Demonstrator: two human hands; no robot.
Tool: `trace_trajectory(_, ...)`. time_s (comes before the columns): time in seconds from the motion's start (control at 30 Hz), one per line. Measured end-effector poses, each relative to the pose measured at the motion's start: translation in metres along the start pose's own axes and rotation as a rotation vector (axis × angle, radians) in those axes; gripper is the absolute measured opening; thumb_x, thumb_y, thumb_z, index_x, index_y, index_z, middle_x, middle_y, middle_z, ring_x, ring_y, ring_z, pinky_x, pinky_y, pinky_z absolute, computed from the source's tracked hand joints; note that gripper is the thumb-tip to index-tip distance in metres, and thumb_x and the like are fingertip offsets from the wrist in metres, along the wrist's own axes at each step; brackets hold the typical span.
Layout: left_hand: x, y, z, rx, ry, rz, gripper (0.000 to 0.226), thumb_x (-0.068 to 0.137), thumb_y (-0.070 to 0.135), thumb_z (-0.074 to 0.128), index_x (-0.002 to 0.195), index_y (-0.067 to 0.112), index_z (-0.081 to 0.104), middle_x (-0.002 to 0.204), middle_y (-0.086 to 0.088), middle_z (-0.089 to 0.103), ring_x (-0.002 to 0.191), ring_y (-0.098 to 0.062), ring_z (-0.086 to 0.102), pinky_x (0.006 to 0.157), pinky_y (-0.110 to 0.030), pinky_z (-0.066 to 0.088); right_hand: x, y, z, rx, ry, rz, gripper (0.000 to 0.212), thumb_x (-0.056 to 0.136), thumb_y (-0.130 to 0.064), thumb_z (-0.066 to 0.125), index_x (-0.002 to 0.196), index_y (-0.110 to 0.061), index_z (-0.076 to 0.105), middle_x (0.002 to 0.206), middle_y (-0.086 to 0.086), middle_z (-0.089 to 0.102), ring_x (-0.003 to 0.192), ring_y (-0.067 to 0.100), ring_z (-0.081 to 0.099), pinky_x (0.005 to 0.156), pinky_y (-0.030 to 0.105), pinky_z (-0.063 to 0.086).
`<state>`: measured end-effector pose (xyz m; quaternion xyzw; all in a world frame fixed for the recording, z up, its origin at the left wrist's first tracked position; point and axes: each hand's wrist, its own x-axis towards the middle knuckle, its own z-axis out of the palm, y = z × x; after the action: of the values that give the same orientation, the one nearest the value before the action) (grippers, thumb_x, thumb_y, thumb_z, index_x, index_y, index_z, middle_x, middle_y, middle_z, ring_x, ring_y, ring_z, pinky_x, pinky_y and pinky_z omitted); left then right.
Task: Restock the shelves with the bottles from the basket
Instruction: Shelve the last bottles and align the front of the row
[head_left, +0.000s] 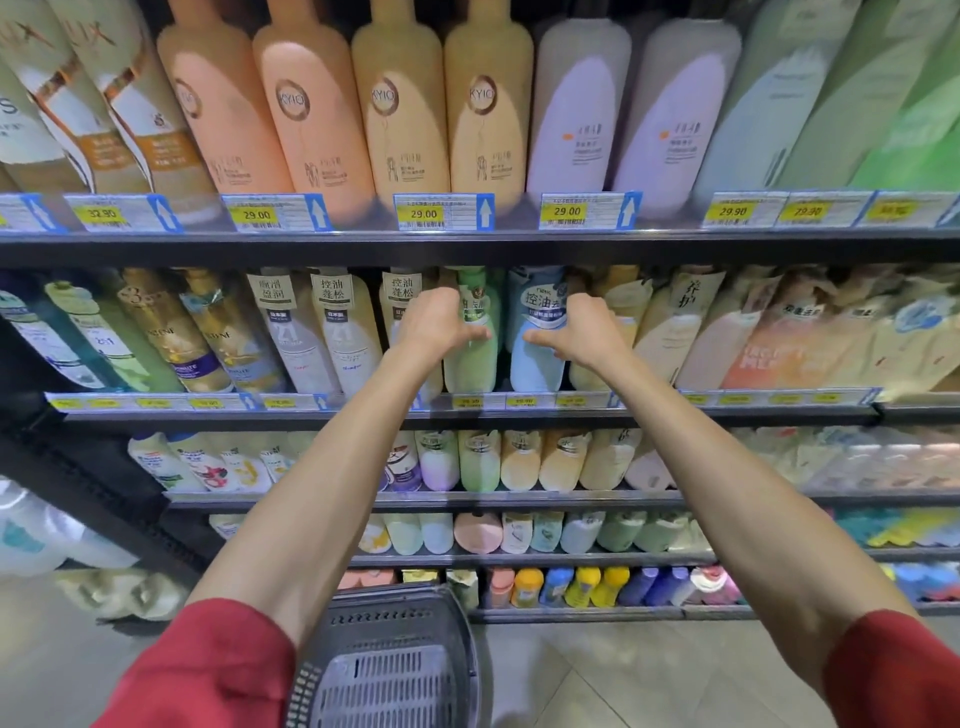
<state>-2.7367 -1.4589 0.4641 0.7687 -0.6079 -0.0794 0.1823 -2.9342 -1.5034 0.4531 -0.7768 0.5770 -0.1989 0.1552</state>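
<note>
Both arms reach up to the second shelf (519, 413) from the top. My left hand (441, 325) grips a pale green bottle (472, 364) that stands upright on that shelf. Its thumb lies across the bottle's front. Just to the right, my right hand (579, 332) grips a light blue bottle (537, 364), thumb on the front, fingers round its right side. The two bottles stand side by side, a narrow gap between them. The dark grey plastic basket (395, 665) sits on the floor below my arms; what shows of its inside looks bare.
Rows of shampoo bottles fill the shelves above and below. Tall orange and lilac bottles (400, 104) stand on the top shelf. Refill pouches (779, 332) hang at the right of the second shelf. Yellow price tags line the shelf edges. Grey tiled floor (623, 686) lies beside the basket.
</note>
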Motion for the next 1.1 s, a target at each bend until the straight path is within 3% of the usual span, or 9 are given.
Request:
trace_trajectory(0.1,0.004,0.002,0.000,0.009,-0.019,0.000,0.060,0.079,0.060,0.078,0.061,0.013,0.046,0.071,-0.005,0.061,0.076,-0.028,0.060,0.068,-0.034,0.043,0.002,0.001,0.001,0.003,-0.001,-0.018,0.052,0.075,-0.049,0.081,0.065,-0.014,0.045,0.070,0.014,0.069,0.071,0.030,0.068,0.069,0.042,0.057)
trace_trajectory(0.23,0.004,0.008,0.007,-0.035,-0.047,-0.021,0.061,0.077,0.065,0.076,0.061,0.011,0.052,0.073,-0.009,0.070,0.074,-0.027,0.064,0.069,-0.037,0.051,0.006,0.003,0.000,0.003,-0.004,-0.037,0.053,0.075,-0.048,0.081,0.057,-0.016,0.043,0.052,0.006,0.065,0.060,0.023,0.069,0.055,0.031,0.048)
trace_trajectory(0.4,0.002,0.004,0.010,-0.065,0.014,0.006,0.063,0.077,0.065,0.076,0.063,0.006,0.058,0.071,-0.012,0.070,0.073,-0.029,0.067,0.073,-0.042,0.055,0.008,0.006,0.003,0.012,-0.007,-0.043,0.051,0.076,-0.049,0.079,0.060,-0.016,0.045,0.060,0.010,0.069,0.062,0.025,0.068,0.063,0.037,0.053)
trace_trajectory(0.73,0.005,-0.004,0.013,-0.088,0.024,0.006,0.070,0.077,0.066,0.076,0.071,-0.004,0.072,0.069,-0.013,0.071,0.072,-0.027,0.068,0.073,-0.042,0.056,0.011,0.007,0.005,0.031,0.005,-0.044,0.053,0.078,-0.051,0.077,0.056,-0.016,0.045,0.051,0.002,0.062,0.059,0.023,0.065,0.052,0.031,0.041)
trace_trajectory(0.87,0.008,-0.002,0.013,-0.074,0.002,-0.014,0.068,0.080,0.066,0.073,0.069,-0.001,0.070,0.072,-0.013,0.071,0.074,-0.028,0.067,0.075,-0.041,0.055,0.013,0.009,0.006,0.012,0.010,-0.049,0.052,0.078,-0.053,0.077,0.061,-0.013,0.050,0.065,0.009,0.067,0.065,0.026,0.064,0.061,0.037,0.049)
trace_trajectory(1.1,0.006,0.000,0.012,-0.079,-0.007,-0.050,0.060,0.083,0.063,0.072,0.065,0.006,0.066,0.064,-0.009,0.064,0.064,-0.023,0.060,0.060,-0.034,0.043,0.016,0.012,0.006,0.015,0.026,-0.046,0.052,0.074,-0.054,0.079,0.057,-0.017,0.046,0.057,-0.003,0.055,0.055,0.015,0.053,0.050,0.031,0.040)
